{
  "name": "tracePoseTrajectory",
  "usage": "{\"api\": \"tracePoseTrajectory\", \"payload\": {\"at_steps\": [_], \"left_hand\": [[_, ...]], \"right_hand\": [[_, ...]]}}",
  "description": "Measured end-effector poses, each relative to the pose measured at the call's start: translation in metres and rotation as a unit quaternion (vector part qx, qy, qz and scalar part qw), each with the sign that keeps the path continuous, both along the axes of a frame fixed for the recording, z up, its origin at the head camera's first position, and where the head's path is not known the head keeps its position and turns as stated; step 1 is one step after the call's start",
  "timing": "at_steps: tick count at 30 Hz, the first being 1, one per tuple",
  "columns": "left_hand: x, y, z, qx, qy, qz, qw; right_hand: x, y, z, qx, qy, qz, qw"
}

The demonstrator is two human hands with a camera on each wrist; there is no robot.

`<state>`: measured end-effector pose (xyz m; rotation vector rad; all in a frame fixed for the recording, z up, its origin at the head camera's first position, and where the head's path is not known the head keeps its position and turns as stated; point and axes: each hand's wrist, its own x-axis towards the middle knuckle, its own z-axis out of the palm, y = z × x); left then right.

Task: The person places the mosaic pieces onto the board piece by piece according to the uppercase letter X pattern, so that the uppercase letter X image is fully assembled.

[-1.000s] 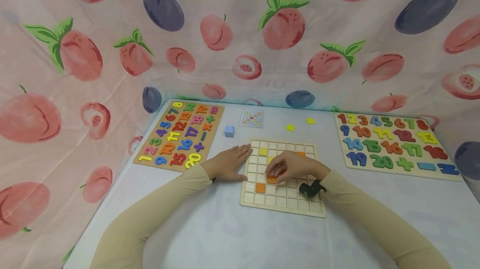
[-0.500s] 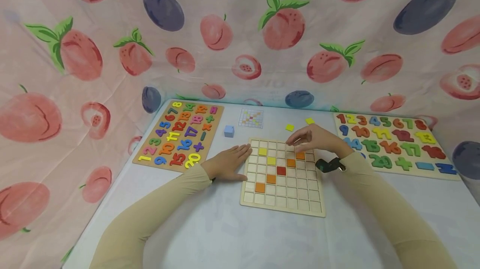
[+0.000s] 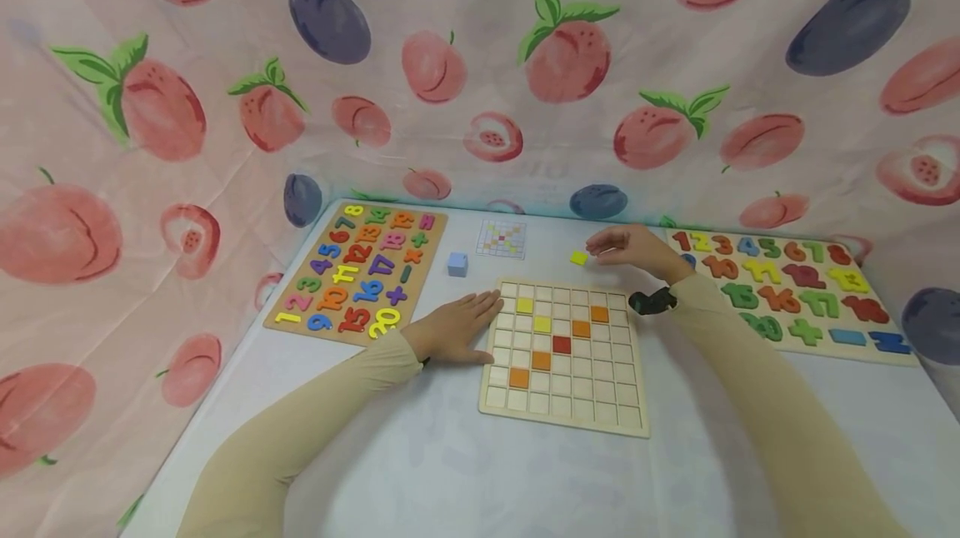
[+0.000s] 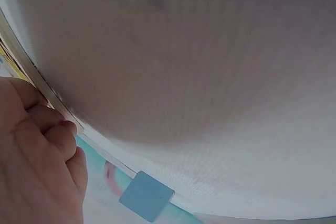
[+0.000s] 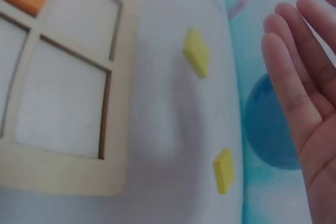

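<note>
My left hand [image 3: 457, 327] lies at the left edge of the wooden grid board [image 3: 562, 418], its fingertips on the rim. In the left wrist view those fingers [image 4: 63, 140] meet the board's side. A red tile [image 3: 561, 345], several orange tiles [image 3: 581, 328] and two yellow tiles [image 3: 524, 305] sit in the board's cells. Beyond the far right corner, my right hand [image 3: 633, 248] hovers with fingers extended and nothing held. Just left of its fingertips is a loose yellow tile [image 3: 578, 258]. A second yellow tile [image 5: 224, 171] shows in the right wrist view; the hand hides it from the head view.
A patterned card [image 3: 501, 239] and a light blue cube [image 3: 457, 264] are behind the board. Number puzzle boards flank it, one on the left [image 3: 306, 305] and one on the right [image 3: 787, 339]. A fruit-print cloth [image 3: 495, 38] hangs at the table's back.
My right hand has left the middle of the board, moving away and to the right to the loose yellow tiles. An orange tile and the red tile are now uncovered. The left hand stays put.
</note>
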<state>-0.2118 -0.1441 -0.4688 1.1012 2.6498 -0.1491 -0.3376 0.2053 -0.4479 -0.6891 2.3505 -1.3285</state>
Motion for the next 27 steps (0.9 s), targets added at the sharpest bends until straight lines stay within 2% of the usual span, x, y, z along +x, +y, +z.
{"api": "tracePoseTrajectory", "payload": {"at_steps": [6,11,14,27], "left_hand": [[0.002,0.001,0.002,-0.004,-0.006,0.003,1.0],[0.002,0.002,0.002,-0.003,-0.005,0.004,1.0],[0.001,0.002,0.0,0.0,-0.008,0.007,0.9999],[0.002,0.001,0.001,0.003,-0.005,0.009,0.9999]], "right_hand": [[-0.011,-0.007,-0.011,-0.021,-0.044,-0.029,0.998],[-0.017,-0.011,-0.014,0.014,-0.062,-0.063,0.996],[-0.023,-0.012,-0.019,0.048,-0.056,-0.075,0.994],[-0.037,-0.024,-0.027,0.121,-0.039,-0.071,0.989]]}}
